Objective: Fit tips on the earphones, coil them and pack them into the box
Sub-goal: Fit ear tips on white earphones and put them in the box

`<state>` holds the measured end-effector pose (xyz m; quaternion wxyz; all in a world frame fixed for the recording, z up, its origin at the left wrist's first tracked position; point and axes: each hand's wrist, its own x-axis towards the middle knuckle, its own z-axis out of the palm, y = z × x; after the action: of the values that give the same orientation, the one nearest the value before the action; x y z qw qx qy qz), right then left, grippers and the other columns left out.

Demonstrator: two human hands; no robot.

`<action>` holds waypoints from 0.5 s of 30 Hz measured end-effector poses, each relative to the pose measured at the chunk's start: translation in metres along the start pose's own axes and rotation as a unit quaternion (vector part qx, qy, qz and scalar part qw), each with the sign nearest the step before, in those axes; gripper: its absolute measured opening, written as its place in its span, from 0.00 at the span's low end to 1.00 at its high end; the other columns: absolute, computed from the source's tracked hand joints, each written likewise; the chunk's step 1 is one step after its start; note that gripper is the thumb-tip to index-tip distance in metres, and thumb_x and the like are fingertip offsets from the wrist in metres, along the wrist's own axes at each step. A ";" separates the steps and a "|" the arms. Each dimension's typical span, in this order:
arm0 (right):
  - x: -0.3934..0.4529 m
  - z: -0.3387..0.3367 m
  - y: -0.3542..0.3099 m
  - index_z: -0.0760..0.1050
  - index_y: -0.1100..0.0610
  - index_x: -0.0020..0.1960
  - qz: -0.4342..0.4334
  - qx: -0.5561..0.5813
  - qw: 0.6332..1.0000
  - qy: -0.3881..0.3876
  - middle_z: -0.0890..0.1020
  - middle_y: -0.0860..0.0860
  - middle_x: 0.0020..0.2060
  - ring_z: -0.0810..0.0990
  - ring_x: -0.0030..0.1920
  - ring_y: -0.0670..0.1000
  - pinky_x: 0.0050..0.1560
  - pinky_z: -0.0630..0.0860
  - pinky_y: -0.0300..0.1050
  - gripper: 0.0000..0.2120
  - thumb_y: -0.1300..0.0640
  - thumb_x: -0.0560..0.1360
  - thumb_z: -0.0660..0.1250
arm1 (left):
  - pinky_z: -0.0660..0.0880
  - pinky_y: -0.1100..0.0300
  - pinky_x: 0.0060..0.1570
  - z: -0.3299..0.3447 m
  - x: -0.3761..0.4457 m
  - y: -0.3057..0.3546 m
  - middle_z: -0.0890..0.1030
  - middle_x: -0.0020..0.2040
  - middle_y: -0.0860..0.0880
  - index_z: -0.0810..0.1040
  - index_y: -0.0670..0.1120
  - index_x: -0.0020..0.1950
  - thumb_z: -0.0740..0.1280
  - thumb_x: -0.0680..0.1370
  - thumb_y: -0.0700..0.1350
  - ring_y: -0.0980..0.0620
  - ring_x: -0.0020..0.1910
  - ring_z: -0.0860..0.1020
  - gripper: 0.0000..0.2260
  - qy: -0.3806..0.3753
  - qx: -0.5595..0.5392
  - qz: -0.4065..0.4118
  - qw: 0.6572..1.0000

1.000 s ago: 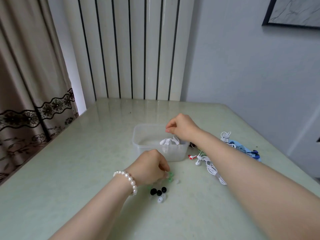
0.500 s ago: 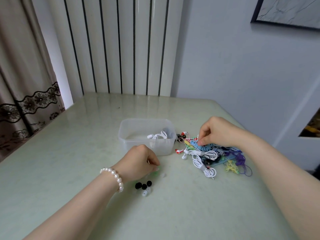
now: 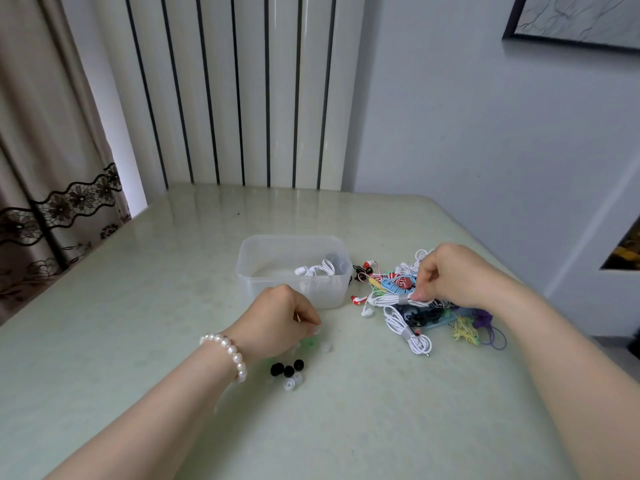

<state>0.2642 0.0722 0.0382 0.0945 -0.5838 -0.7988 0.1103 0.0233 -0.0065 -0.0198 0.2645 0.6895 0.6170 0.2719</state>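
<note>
Head view, pale green table (image 3: 138, 341), clear plastic box (image 3: 294, 271) near the middle

Box: open top, one coiled white earphone set (image 3: 317, 270) lying inside against the right end. A greyish item sits behind it in the corner; cannot make out what it is

Right of the box, touching or nearly touching its right wall: a tangled pile of earphones (image 3: 415, 306) in mixed colours – white, red, blue, black, yellow-green, purple. A second white bundle (image 3: 410, 332) bound with a grey wrap lies at the near edge of the pile

Right hand (image 3: 450, 277): over the pile, fingers curled, fingertips pinching a white bundled cable (image 3: 391, 299) at its grey band. The bundle is on top of the pile; an earbud end trails out to the left

Left hand (image 3: 277, 317): just in front of the box, knuckles up, fingers curled down with tips at the table among the loose ear tips. Whether anything is pinched between the fingers is hidden by the hand itself – cannot tell. Pearl bracelet (image 3: 228, 353) on that wrist

Loose ear tips: three black tips (image 3: 287, 368) clustered near the left wrist, translucent white tips (image 3: 292, 382) just beside them on the near side, green tips (image 3: 310, 342) partly under the left fingers, another clear tip (image 3: 325, 348) just right of those

Background: curtain (image 3: 52, 133) at left, striped wall panel (image 3: 242, 91) behind the table
</note>
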 end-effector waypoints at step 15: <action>-0.015 -0.019 -0.041 0.76 0.61 0.37 -0.115 0.365 0.922 0.052 0.81 0.62 0.40 0.75 0.37 0.52 0.39 0.72 0.45 0.11 0.55 0.64 0.74 | 0.73 0.62 0.47 -0.001 0.000 0.022 0.83 0.40 0.57 0.81 0.49 0.42 0.63 0.77 0.41 0.61 0.42 0.78 0.09 0.163 -0.381 0.018 0.910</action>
<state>0.2366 0.0474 0.0680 0.3545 -0.4180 -0.7586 0.3524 0.0375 -0.0084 -0.0036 0.3982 0.4929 0.4885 0.5998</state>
